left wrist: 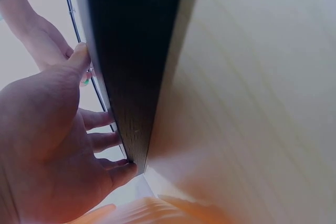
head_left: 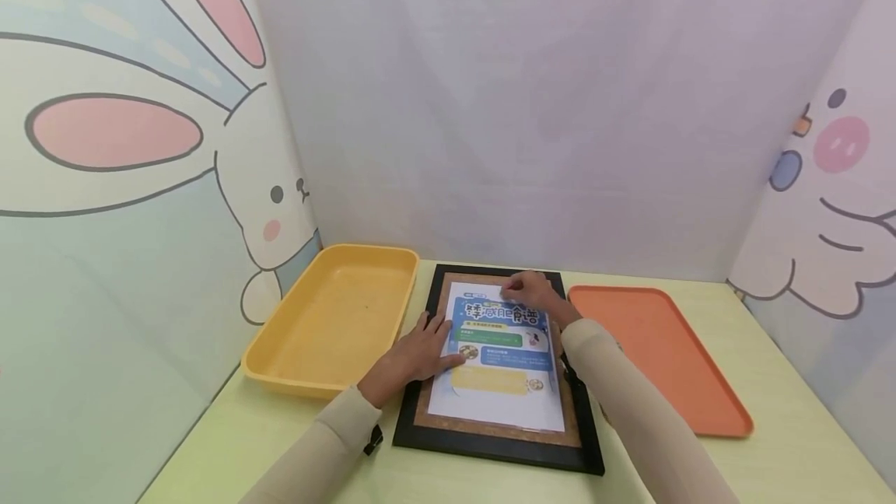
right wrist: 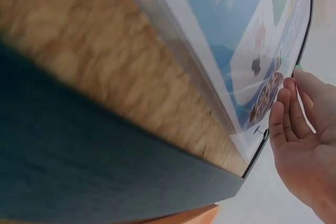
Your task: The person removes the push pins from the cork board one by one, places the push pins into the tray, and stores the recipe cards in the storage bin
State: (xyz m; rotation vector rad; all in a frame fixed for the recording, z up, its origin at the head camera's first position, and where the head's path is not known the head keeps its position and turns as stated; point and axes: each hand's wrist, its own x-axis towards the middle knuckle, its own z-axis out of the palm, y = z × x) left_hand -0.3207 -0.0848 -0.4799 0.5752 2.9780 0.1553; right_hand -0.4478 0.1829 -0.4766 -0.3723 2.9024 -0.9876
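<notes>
A printed sheet [head_left: 490, 418] in a clear sleeve lies on a cork board [head_left: 570, 418] with a black frame [head_left: 490, 448]. My left hand [head_left: 418, 352] rests spread on the sheet's left side, thumb over the print. In the left wrist view, the fingers [left wrist: 102, 140] of that hand reach along the frame's edge. Near the sheet's top edge, my right hand [head_left: 532, 292] pinches a small green push pin [right wrist: 297, 67] between thumb and fingertips. Another pin [right wrist: 258, 130] stands at a corner of the sheet in the right wrist view.
A deep yellow tray [head_left: 325, 389] stands left of the board, and a flat orange tray [head_left: 728, 418] lies close on its right. All rest on a pale wood-grain table [head_left: 791, 387]. A plain curtain [head_left: 525, 99] hangs behind; cartoon-printed panels flank both sides.
</notes>
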